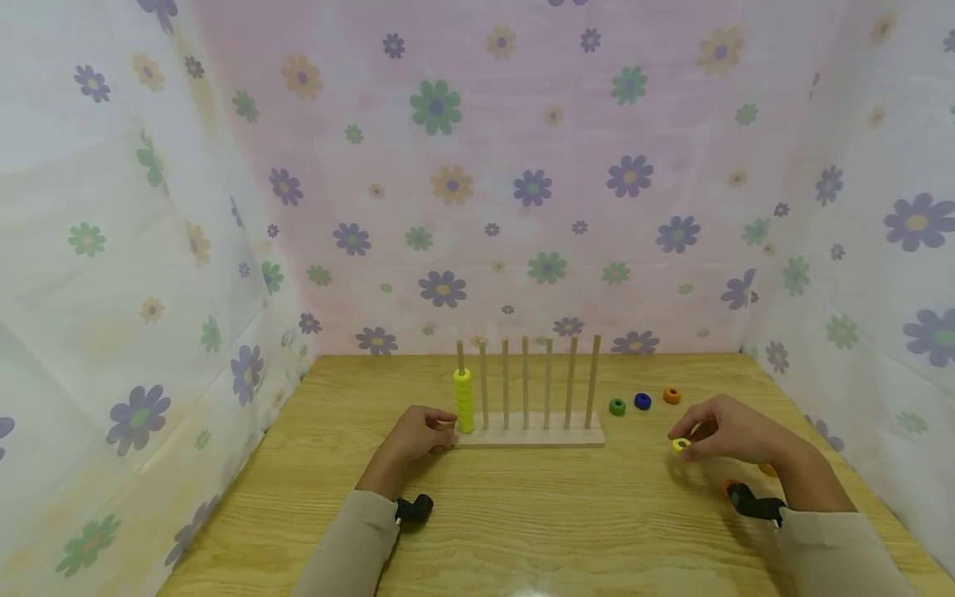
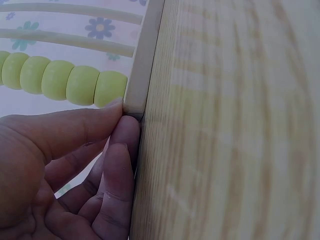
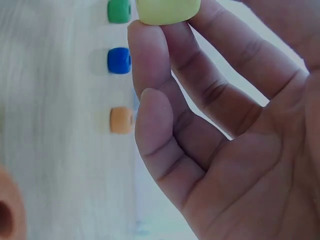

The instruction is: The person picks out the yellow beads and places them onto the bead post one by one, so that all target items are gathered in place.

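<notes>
A wooden peg rack stands on the table, its pale base (image 1: 530, 440) carrying a row of upright pegs (image 1: 525, 381). Several yellow beads (image 1: 463, 404) are stacked on the leftmost peg. My left hand (image 1: 414, 433) pinches the left end of the base between thumb and fingers, close beside the bottom bead (image 2: 110, 89). To the right of the rack, my right hand (image 1: 734, 429) holds a single yellow bead (image 3: 169, 12) at its fingertips, just above the table. The bead's hole faces up in the head view.
Green (image 1: 617, 409), blue (image 1: 643, 404) and orange (image 1: 672, 398) beads lie right of the rack. Near my right wrist, another orange bead (image 1: 768, 470) and a reddish-orange bead (image 1: 727, 486) are partly hidden. A flowered cloth (image 1: 485, 166) stands behind the table (image 1: 537, 522) and on both sides.
</notes>
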Demonstrator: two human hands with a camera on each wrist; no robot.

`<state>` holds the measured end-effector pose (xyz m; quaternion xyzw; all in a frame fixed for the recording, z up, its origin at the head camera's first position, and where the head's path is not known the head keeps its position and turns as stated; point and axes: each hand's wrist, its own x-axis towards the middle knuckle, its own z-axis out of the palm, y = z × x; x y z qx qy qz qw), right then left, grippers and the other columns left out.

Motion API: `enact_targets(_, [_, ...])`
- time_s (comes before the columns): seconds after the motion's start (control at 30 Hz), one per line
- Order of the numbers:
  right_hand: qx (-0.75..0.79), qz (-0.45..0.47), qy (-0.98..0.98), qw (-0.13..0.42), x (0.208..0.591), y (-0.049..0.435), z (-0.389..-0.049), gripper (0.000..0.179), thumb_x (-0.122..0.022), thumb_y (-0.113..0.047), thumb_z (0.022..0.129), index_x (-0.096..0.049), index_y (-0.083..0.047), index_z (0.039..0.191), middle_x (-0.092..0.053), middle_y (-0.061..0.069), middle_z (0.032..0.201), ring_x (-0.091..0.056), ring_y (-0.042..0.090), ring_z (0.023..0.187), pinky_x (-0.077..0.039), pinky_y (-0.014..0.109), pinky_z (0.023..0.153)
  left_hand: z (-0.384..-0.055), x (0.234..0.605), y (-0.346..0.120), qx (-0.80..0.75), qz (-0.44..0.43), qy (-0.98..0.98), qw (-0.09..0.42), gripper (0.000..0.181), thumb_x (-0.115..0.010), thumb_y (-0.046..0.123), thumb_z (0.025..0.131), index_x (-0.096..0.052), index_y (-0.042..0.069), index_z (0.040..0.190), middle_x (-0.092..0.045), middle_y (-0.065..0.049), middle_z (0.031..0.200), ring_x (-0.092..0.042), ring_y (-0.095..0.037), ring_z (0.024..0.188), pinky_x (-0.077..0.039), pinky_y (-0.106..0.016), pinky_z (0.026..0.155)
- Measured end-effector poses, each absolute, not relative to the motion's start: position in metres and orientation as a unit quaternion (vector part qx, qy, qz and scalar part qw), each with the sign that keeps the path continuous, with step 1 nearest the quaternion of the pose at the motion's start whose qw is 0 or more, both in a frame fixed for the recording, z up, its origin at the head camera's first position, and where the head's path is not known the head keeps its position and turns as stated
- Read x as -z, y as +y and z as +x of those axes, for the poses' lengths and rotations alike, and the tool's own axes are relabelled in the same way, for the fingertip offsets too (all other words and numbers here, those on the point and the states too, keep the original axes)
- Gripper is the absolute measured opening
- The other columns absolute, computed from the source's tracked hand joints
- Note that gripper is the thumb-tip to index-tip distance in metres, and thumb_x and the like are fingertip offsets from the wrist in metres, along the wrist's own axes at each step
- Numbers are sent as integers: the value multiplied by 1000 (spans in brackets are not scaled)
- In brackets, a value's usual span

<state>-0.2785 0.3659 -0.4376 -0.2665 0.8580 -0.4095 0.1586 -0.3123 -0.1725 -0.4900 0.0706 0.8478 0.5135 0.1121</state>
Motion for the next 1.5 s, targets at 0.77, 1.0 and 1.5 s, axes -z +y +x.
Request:
enact_targets(0.77, [335,-258,904,65,394,330,-284,27,-82,-36,89,-79,-20,111,-77,1,107,-73,8,90,-61,26,76,-315,493,-170,-516,67,847,108,40,-80,9,91,-72,3,130,-73,-11,103,-73,-15,80,-63,-32,73])
enact_targets(1.0, [333,-246,909,48,387,317,-287,25,-82,-40,88,-80,-27,109,-76,-2,108,-72,8,93,-61,25,78,-315,493,-172,-517,66,846,111,41,-79,10,91,-71,3,131,-73,-10,102,-73,-16,81,-63,-31,73])
enact_targets(1.5, [353,-232,906,25,363,289,-292,32,-83,-41,87,-80,-20,112,-78,-1,103,-73,19,86,-60,32,70,-313,492,-171,-519,67,845,113,41,-79,10,92,-70,2,132,-75,-11,103,-75,-19,83,-63,-34,74])
